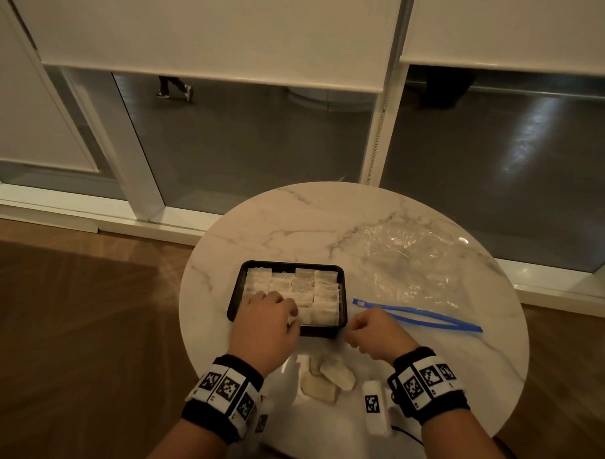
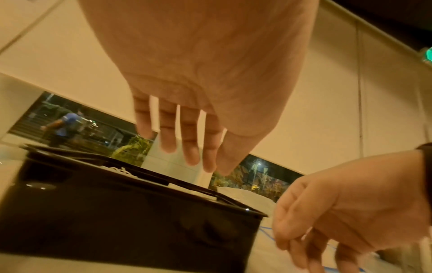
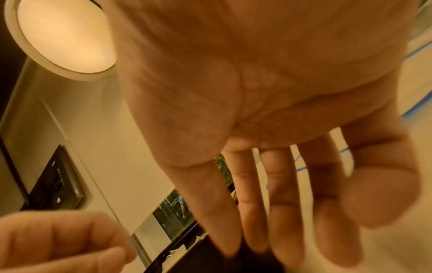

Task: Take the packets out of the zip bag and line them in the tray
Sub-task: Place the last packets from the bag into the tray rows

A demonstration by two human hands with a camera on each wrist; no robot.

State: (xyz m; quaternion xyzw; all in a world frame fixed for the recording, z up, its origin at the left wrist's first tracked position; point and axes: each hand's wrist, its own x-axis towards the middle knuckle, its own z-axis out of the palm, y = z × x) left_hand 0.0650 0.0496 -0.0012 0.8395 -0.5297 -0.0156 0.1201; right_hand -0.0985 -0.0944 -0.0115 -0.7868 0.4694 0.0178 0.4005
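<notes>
No legible writing. Centre frame: glossy black rectangular tray (image 1: 234,295) packed with pale soft packets (image 1: 321,291); crinkled clear zip bag (image 1: 409,267), blue seal, right. Left hand (image 1: 267,322) and right hand (image 1: 376,331) loosely spread, holding nothing.

One black tray (image 1: 235,293) sits on one round marble table (image 1: 294,215). The white packets inside it (image 1: 321,291) stand in about four rows; an exact count cannot be made because the left hand (image 1: 265,322) covers the near left corner and the packets blur together, but well over a dozen show. About three more loose packets (image 1: 327,376) lie in one small pile on the table near the person. One clear zip bag (image 1: 409,264) with one blue zip strip (image 1: 418,317) lies to the right. Two hands are in view, the left and the right hand (image 1: 376,331), each with one marker-printed wristband. One separate marker-printed white block (image 1: 375,412) lies beside the right wrist.
</notes>
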